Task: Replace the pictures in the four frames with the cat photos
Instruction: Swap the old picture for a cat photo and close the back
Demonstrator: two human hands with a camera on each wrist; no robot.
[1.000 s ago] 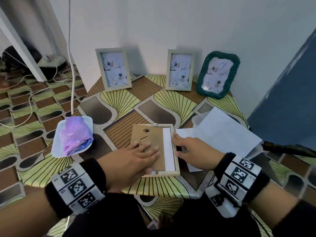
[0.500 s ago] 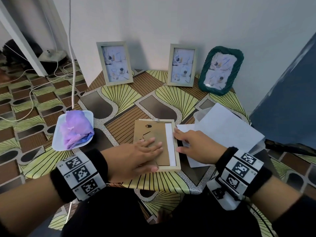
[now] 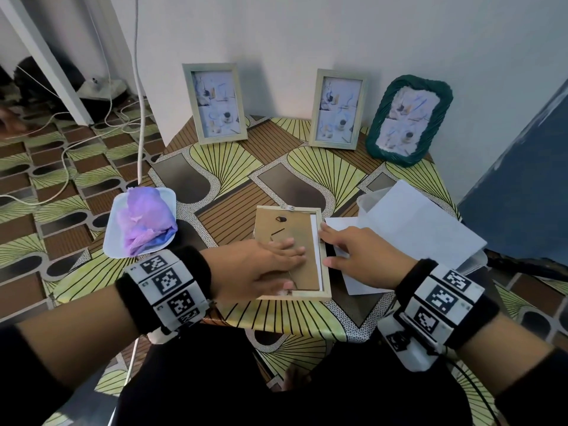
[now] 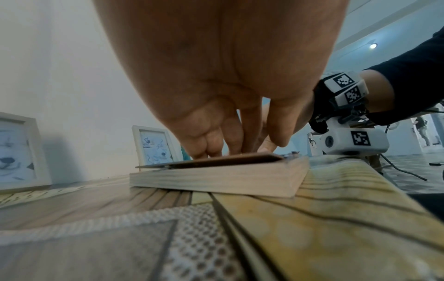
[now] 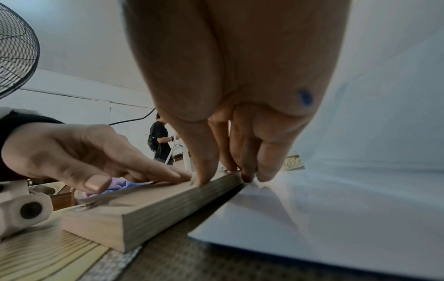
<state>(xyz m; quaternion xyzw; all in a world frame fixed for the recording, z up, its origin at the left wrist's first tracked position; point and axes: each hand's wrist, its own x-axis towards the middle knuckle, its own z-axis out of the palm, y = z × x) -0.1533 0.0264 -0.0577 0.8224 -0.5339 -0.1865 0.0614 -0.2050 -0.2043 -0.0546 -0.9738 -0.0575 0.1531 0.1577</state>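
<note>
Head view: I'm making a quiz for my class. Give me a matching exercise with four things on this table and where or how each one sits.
Things:
1. green woven frame
2. cardboard backing
3. purple cloth
4. white paper sheets

Places:
A. on a white tray at the table's left edge
B. under the left hand, in the face-down wooden frame
C. standing at the back right, by the wall
D. right of the face-down frame

Pairs: 1-C, 2-B, 3-A, 4-D
</note>
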